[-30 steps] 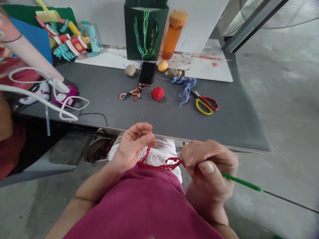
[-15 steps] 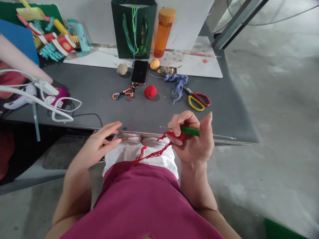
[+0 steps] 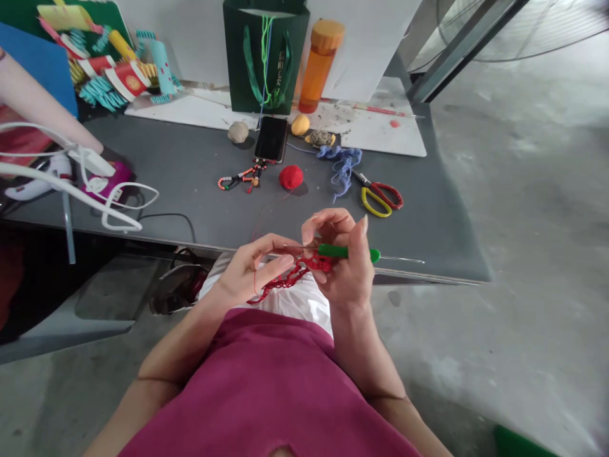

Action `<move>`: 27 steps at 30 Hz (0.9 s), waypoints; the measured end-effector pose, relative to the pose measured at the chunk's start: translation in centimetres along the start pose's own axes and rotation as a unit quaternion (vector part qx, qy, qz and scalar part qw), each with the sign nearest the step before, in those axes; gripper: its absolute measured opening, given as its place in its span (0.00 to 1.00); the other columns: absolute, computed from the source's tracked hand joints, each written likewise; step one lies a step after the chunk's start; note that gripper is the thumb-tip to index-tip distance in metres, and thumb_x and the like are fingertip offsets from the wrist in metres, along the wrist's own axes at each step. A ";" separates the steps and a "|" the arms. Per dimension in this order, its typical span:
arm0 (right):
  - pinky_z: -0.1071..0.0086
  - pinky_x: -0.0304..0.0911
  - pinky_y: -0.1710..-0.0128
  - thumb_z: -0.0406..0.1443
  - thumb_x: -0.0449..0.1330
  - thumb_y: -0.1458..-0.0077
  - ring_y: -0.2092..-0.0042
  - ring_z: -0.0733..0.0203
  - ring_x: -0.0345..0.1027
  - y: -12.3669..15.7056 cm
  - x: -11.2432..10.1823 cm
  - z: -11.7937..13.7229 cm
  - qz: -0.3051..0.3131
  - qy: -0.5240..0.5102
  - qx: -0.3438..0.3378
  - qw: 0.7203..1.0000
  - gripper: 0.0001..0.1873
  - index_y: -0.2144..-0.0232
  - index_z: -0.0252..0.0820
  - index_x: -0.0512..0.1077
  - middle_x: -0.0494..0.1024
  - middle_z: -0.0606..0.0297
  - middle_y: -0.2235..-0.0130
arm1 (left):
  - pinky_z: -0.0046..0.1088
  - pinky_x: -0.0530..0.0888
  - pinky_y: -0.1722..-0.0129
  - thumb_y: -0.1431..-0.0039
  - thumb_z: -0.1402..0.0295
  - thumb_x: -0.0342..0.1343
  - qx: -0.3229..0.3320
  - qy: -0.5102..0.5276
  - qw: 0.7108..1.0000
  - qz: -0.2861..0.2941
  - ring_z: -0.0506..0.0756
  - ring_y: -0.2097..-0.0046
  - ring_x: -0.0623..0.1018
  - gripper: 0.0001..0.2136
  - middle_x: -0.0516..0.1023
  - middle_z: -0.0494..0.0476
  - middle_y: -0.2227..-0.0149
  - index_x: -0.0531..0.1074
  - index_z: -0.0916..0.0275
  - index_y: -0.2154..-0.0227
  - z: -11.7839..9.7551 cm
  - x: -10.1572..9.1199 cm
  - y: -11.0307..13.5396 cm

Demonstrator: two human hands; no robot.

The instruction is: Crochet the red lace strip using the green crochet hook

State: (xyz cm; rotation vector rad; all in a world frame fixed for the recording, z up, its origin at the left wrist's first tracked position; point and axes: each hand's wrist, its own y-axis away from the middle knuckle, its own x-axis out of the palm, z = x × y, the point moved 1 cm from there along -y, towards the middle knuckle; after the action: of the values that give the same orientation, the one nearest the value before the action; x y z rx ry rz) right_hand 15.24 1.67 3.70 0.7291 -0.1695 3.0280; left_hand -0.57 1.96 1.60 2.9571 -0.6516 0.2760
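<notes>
The right grip (image 3: 348, 274) pinches a green-handled hook (image 3: 333, 251); just below it, the red lacy strip (image 3: 284, 280) stretches toward the left grip (image 3: 246, 270), whose hold I can't make out from here.

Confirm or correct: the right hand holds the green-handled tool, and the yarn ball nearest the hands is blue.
Not blue: the head view shows that yarn ball is red. The right hand does hold the green-handled tool.
</notes>
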 end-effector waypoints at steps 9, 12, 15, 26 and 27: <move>0.73 0.39 0.92 0.63 0.60 0.40 0.87 0.73 0.42 -0.4 -1.7 0.2 -0.002 0.009 -0.014 1.000 0.25 0.62 0.53 0.74 0.71 0.74 0.74 | 0.44 0.74 0.36 0.48 0.60 0.75 0.039 -0.367 0.917 0.153 0.65 0.43 0.82 0.26 0.86 0.58 0.44 0.83 0.44 0.44 -4.2 -8.0 3.6; 0.73 0.39 0.93 0.63 0.60 0.39 0.87 0.73 0.42 -0.4 -1.4 0.1 0.007 0.005 -0.017 1.000 0.24 0.62 0.53 0.75 0.70 0.75 0.75 | 0.48 0.70 0.31 0.50 0.60 0.76 0.018 -0.369 0.918 0.145 0.68 0.37 0.78 0.30 0.83 0.59 0.40 0.81 0.46 0.42 -4.8 -8.4 4.4; 0.73 0.39 0.93 0.62 0.60 0.38 0.88 0.73 0.40 -0.4 -0.7 -0.1 0.030 -0.012 -0.019 0.999 0.23 0.62 0.53 0.76 0.69 0.76 0.76 | 0.47 0.66 0.28 0.40 0.63 0.70 0.029 -0.281 0.959 -0.022 0.65 0.34 0.75 0.25 0.80 0.58 0.37 0.79 0.47 0.39 -3.3 -6.1 3.5; 0.75 0.39 0.94 0.59 0.62 0.37 0.87 0.74 0.40 -0.4 -1.1 -0.6 0.018 -0.058 -0.016 0.998 0.21 0.63 0.50 0.78 0.69 0.76 0.77 | 0.18 0.70 0.79 0.39 0.50 0.66 -0.034 0.262 0.965 -0.002 0.64 0.39 0.80 0.27 0.70 0.59 0.29 0.75 0.45 0.38 0.8 -1.1 0.0; 0.75 0.39 0.94 0.58 0.63 0.37 0.87 0.74 0.40 -0.4 -1.1 -0.8 0.021 -0.064 -0.015 0.998 0.21 0.63 0.50 0.78 0.69 0.76 0.77 | 0.18 0.70 0.79 0.37 0.49 0.63 -0.028 0.284 0.958 -0.038 0.60 0.43 0.83 0.24 0.74 0.58 0.33 0.76 0.45 0.39 0.7 -1.3 0.1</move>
State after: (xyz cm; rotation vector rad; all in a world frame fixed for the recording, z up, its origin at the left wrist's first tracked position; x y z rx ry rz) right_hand 15.87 2.13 2.58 0.9297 -0.2358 3.0106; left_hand -1.62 2.32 0.69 2.6333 -0.4512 1.0242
